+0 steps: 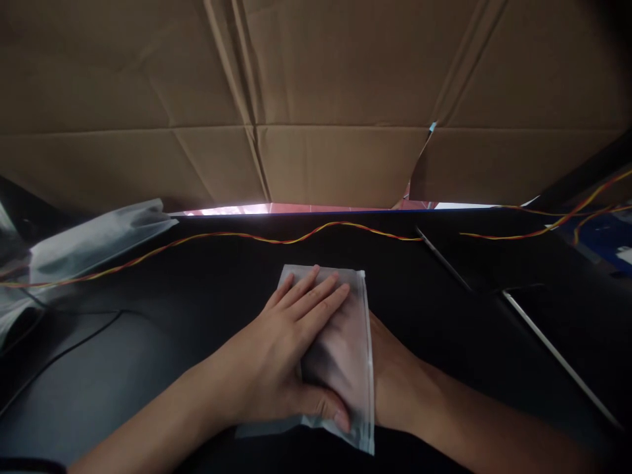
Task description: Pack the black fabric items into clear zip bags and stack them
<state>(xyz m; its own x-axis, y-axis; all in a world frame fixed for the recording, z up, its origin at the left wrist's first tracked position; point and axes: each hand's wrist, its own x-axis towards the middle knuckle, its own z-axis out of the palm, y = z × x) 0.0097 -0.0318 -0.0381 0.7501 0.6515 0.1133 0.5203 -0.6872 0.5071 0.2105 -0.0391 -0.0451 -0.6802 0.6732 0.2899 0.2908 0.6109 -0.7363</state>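
A frosted, translucent zip bag (356, 296) lies on the black table (172, 309) right in front of me. My left hand (281, 349) rests flat on top of it with the fingers stretched toward its far edge, and the thumb pinches the near edge. My right hand (395, 385) reaches in from the right through the bag's open side. Its fingers lie inside and show only dimly through the plastic, seemingly flat and holding nothing.
A wall of brown cardboard (320, 99) stands along the table's far edge. A twisted red-and-yellow wire (296, 238) runs across the table behind the bag. More frosted bags (93, 243) lie at the far left, beside a thin black cable (64, 352). A metal strip (543, 339) slants across the right.
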